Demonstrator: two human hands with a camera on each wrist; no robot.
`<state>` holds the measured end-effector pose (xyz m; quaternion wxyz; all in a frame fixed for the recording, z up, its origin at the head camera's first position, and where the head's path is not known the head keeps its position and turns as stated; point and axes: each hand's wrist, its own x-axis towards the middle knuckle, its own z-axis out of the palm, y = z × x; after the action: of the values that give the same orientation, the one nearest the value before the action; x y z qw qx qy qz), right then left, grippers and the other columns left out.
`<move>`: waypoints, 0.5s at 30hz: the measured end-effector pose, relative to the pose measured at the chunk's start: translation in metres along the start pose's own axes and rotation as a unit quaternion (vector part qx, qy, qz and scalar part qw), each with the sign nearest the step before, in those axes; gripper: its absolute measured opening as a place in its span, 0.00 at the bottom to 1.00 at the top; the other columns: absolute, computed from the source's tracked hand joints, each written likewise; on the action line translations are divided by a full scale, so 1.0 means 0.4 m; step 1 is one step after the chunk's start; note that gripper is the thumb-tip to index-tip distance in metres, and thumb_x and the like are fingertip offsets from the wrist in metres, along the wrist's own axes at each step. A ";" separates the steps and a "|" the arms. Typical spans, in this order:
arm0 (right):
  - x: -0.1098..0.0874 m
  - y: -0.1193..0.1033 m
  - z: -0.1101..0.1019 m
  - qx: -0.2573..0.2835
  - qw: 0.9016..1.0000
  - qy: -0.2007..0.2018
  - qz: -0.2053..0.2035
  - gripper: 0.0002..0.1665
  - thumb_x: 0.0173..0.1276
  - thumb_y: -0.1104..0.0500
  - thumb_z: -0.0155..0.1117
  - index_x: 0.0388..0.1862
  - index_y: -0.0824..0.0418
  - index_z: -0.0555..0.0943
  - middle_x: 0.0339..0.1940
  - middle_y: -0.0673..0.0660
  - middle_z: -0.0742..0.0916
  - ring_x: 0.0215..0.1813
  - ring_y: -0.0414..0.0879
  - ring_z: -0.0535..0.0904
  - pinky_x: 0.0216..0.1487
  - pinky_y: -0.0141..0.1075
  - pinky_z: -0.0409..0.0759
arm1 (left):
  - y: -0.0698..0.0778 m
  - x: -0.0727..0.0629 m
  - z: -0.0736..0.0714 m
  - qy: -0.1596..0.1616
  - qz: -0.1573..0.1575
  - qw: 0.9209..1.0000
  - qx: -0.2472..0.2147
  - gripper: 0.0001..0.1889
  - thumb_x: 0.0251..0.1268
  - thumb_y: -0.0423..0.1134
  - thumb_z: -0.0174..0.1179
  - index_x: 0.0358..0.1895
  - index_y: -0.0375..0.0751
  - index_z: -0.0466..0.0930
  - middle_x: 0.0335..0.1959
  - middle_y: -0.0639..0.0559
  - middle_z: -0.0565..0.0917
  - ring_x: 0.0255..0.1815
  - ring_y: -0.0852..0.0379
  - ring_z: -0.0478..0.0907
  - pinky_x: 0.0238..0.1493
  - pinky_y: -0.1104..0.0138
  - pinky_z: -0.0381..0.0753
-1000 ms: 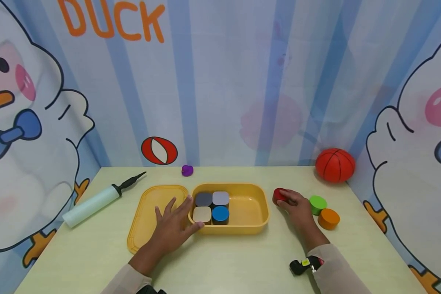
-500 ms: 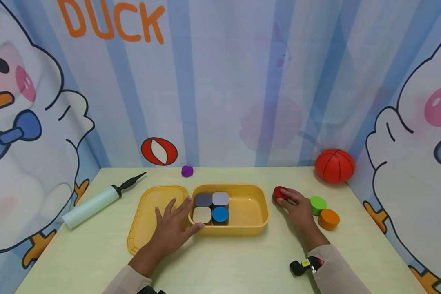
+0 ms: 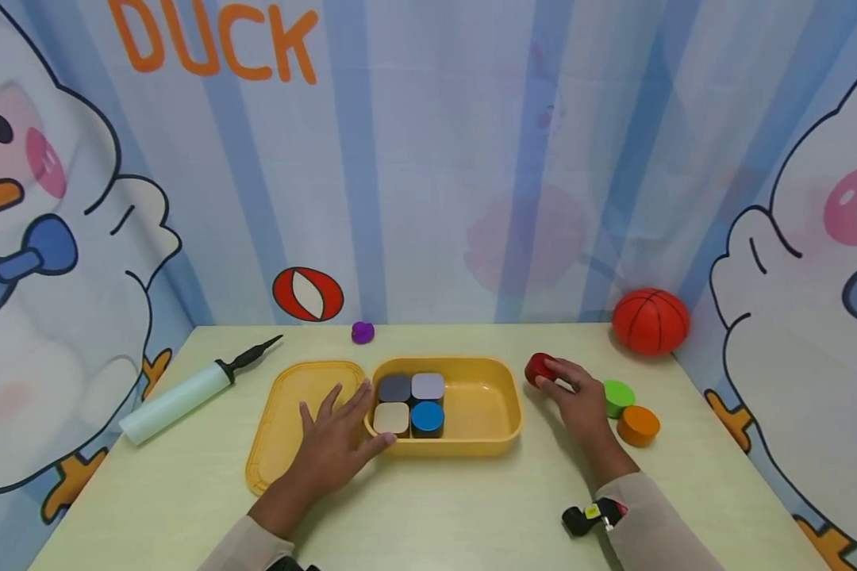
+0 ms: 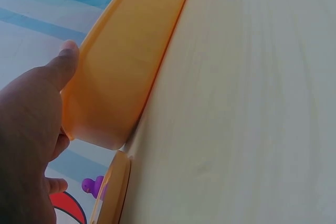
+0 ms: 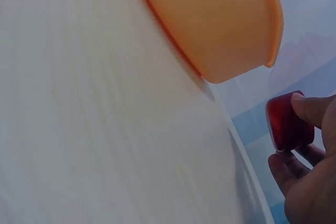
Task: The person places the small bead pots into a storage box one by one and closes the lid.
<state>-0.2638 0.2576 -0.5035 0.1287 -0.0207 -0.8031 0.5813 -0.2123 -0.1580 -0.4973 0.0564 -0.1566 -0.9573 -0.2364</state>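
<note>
My right hand pinches a small red block between thumb and fingers, to the right of the yellow box. In the right wrist view the red block shows above the table surface. My left hand rests at the box's left end, fingers spread, with the thumb at the front rim. Inside the box's left half sit a dark grey block, a light grey block, a beige block and a blue round block.
A yellow lid lies left of the box, partly under my left hand. Beside my right wrist stand a green block and an orange block. Farther out are a red ball, a balloon pump and a purple toy duck.
My right hand has raised the red block slightly and shifted it a little to the left. The left hand stays at the box.
</note>
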 end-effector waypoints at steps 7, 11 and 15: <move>-0.006 -0.023 0.012 0.027 0.997 0.024 -0.068 0.26 0.75 0.66 0.75 0.70 0.69 0.84 0.71 0.68 0.83 0.59 0.35 0.81 0.54 0.14 0.80 | -0.004 -0.001 0.003 0.003 0.001 1.000 0.016 0.50 0.73 0.76 0.57 0.90 0.54 0.56 0.90 0.56 0.60 0.92 0.31 0.49 0.77 0.14 0.32; -0.015 -0.041 0.019 0.028 0.995 0.029 -0.091 0.26 0.74 0.66 0.76 0.68 0.70 0.84 0.68 0.68 0.84 0.55 0.30 0.81 0.54 0.14 0.81 | -0.004 -0.001 0.002 0.001 -0.002 1.000 0.012 0.50 0.73 0.75 0.57 0.89 0.53 0.57 0.90 0.55 0.61 0.92 0.31 0.48 0.77 0.15 0.31; -0.019 -0.063 0.026 0.020 0.993 0.031 -0.113 0.27 0.73 0.66 0.76 0.69 0.68 0.84 0.67 0.67 0.85 0.60 0.42 0.82 0.56 0.15 0.81 | -0.002 0.000 0.000 -0.004 -0.005 1.000 0.010 0.50 0.74 0.75 0.57 0.89 0.53 0.57 0.90 0.55 0.60 0.93 0.31 0.47 0.78 0.15 0.30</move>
<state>-0.2558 0.2382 -0.4843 0.2190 0.0546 -0.7840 0.5783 -0.2125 -0.1585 -0.4976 0.0525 -0.1524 -0.9605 -0.2267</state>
